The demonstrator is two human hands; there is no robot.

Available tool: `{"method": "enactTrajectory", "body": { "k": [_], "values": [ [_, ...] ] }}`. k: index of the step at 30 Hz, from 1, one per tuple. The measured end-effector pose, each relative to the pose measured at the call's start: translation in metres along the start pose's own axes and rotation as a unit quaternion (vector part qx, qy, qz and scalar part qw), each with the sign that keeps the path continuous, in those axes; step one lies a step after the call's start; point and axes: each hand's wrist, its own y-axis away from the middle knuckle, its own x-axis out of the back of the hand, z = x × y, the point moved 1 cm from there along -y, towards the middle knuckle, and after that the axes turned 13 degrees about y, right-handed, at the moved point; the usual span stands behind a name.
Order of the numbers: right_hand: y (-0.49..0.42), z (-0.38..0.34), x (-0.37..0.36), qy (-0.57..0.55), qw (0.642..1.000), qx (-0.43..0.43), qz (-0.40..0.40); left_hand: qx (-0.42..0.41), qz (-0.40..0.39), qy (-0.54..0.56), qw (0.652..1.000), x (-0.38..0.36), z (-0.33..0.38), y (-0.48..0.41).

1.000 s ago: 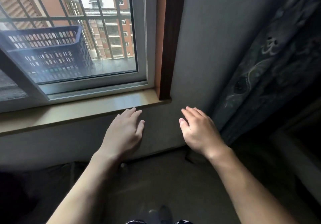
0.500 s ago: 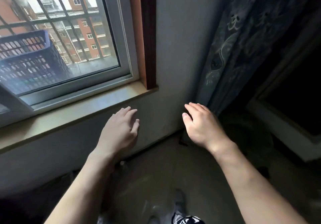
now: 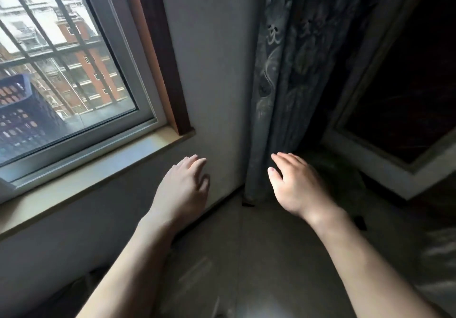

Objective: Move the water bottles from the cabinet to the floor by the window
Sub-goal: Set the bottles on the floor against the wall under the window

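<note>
Both my hands hover empty in front of me above the floor [image 3: 246,256] by the window [image 3: 74,71]. My left hand [image 3: 183,187] is stretched out with relaxed fingers below the end of the window sill [image 3: 98,172]. My right hand [image 3: 294,184] is also stretched out with straight fingers, near the bottom of the grey patterned curtain [image 3: 283,83]. No water bottle shows in this view. A white-framed dark opening [image 3: 399,110] stands at the right; its inside is too dark to make out.
A grey wall [image 3: 217,71] with a dark wooden window trim [image 3: 160,53] lies ahead. Outside the glass are metal bars and a blue perforated basket [image 3: 17,118]. A small dark object [image 3: 360,222] lies on the floor at the right.
The view has swung to the right: the window slid left and the curtain and white-framed dark opening came further into view. Both hands stay open and empty in front of me.
</note>
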Motion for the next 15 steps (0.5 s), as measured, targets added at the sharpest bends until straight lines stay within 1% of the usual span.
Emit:
{"method": "enactTrajectory", "body": {
  "k": [9, 12, 15],
  "values": [
    [0.051, 0.117, 0.015, 0.008, 0.998, -0.058, 0.019, -0.058, -0.034, 0.015, 0.998, -0.066, 0.111, -0.008],
    [0.070, 0.155, 0.022, 0.012, 0.997, -0.071, 0.005, -0.066, -0.041, 0.023, 0.997, -0.089, 0.147, -0.006],
    [0.095, 0.200, 0.030, 0.025, 0.996, -0.082, -0.005, -0.080, -0.063, 0.028, 0.994, -0.116, 0.188, -0.002]
  ]
}}
